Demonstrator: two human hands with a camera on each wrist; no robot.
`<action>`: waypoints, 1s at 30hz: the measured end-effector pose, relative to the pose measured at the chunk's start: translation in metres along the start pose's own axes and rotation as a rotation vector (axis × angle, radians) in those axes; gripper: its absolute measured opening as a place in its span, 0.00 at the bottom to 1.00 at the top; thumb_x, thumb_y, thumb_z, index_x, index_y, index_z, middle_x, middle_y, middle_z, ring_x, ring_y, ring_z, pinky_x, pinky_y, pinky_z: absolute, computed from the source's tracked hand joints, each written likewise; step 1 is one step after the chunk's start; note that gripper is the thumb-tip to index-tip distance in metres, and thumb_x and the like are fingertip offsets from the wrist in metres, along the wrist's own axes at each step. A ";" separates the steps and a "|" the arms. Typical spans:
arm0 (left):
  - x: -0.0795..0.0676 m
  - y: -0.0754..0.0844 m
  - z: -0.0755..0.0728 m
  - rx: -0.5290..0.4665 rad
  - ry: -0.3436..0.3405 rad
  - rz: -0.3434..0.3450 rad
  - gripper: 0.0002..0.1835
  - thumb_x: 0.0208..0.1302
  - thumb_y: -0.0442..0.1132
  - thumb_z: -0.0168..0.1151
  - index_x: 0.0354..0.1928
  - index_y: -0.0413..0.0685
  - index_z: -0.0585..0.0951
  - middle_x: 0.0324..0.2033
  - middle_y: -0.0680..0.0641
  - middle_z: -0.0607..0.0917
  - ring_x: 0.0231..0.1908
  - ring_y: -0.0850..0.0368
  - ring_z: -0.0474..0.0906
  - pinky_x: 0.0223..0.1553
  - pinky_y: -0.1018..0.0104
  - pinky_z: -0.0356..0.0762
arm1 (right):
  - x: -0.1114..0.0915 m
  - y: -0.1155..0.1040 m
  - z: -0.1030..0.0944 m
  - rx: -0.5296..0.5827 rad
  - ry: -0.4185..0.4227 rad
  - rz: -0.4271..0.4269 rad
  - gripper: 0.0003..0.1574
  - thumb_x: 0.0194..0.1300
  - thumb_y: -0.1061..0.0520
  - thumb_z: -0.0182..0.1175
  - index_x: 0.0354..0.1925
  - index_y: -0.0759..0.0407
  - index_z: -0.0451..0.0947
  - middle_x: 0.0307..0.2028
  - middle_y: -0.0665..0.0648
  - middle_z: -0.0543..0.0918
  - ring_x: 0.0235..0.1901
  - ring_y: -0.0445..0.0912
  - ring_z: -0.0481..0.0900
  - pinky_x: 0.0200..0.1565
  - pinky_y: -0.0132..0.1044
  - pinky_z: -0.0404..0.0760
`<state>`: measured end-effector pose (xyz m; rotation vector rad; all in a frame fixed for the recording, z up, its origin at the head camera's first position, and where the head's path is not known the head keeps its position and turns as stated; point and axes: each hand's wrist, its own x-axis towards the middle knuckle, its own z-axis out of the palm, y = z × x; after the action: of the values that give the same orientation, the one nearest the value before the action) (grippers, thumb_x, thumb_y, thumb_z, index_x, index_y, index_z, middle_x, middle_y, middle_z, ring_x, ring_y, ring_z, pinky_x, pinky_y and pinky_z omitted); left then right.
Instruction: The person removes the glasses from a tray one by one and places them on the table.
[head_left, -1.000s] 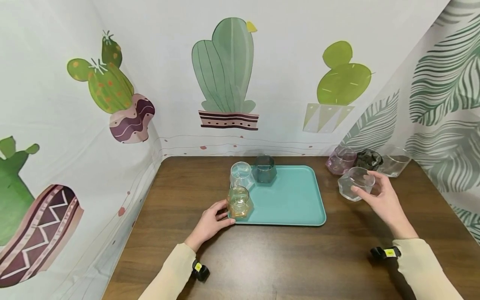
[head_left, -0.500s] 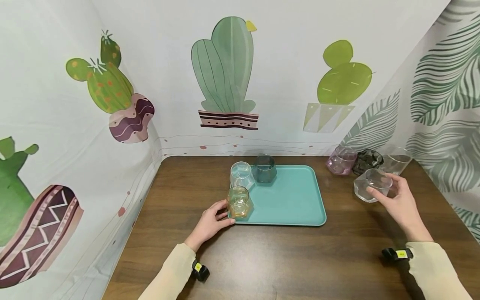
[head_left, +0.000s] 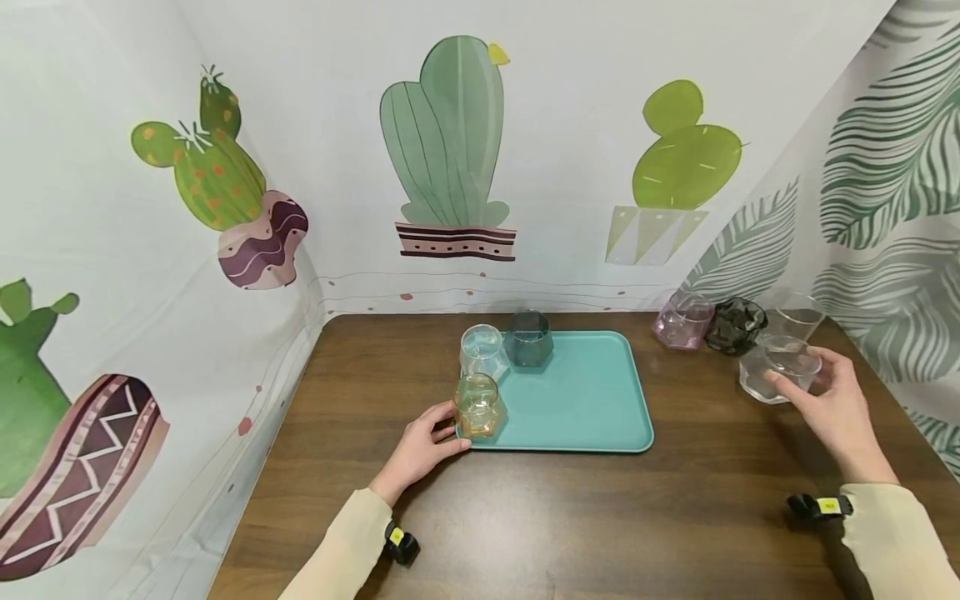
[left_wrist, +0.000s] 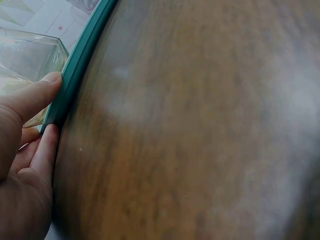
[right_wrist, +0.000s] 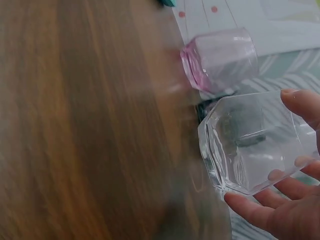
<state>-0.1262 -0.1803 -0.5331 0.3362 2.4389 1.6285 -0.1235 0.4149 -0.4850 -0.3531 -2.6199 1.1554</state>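
Note:
My right hand (head_left: 836,400) holds a clear faceted drinking glass (head_left: 765,382) upright at the right of the table. In the right wrist view, thumb and fingers spread around its sides, a fingertip close to the base of the glass (right_wrist: 245,145). The left hand (head_left: 420,446) grips the front left corner of a teal tray (head_left: 577,392); the left wrist view has the thumb over the tray's rim (left_wrist: 77,62) and fingers below it. Beside that hand an amber glass (head_left: 480,412) stands on the tray, with a clear glass (head_left: 482,354) and a blue-grey glass (head_left: 529,342) behind.
Along the back right edge stand a pink glass (head_left: 681,325), a black wavy glass (head_left: 735,327) and another clear glass (head_left: 801,312), partly overlapped by the held one. A printed cloth (head_left: 570,167) hangs behind the wooden table (head_left: 555,517).
My right hand has carried the clear glass rightward, from beside the pink glass to in front of the clear glass at the back right. The left hand and the tray have stayed put.

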 end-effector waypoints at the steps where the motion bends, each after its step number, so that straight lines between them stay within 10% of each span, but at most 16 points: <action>1: 0.000 0.001 0.000 -0.005 0.004 -0.001 0.35 0.62 0.30 0.75 0.71 0.36 0.74 0.69 0.34 0.74 0.64 0.39 0.77 0.61 0.55 0.83 | 0.001 0.001 -0.002 0.001 0.004 0.008 0.54 0.69 0.46 0.70 0.75 0.73 0.54 0.55 0.65 0.71 0.42 0.24 0.61 0.32 0.21 0.66; 17: 0.000 -0.001 -0.001 0.012 -0.005 0.014 0.35 0.63 0.33 0.76 0.71 0.37 0.74 0.68 0.35 0.75 0.65 0.39 0.77 0.61 0.59 0.83 | 0.010 0.027 -0.017 0.016 0.073 0.076 0.55 0.68 0.47 0.68 0.77 0.73 0.52 0.61 0.72 0.65 0.44 0.29 0.61 0.31 0.16 0.64; 30: 0.000 0.000 0.000 -0.008 -0.003 0.012 0.35 0.62 0.32 0.76 0.71 0.38 0.75 0.67 0.35 0.76 0.63 0.40 0.79 0.62 0.56 0.82 | 0.018 0.040 -0.021 0.057 0.117 0.118 0.55 0.68 0.48 0.68 0.77 0.72 0.51 0.48 0.47 0.67 0.38 0.24 0.62 0.29 0.13 0.67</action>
<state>-0.1261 -0.1803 -0.5331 0.3524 2.4317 1.6410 -0.1288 0.4607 -0.4987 -0.5525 -2.4889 1.2045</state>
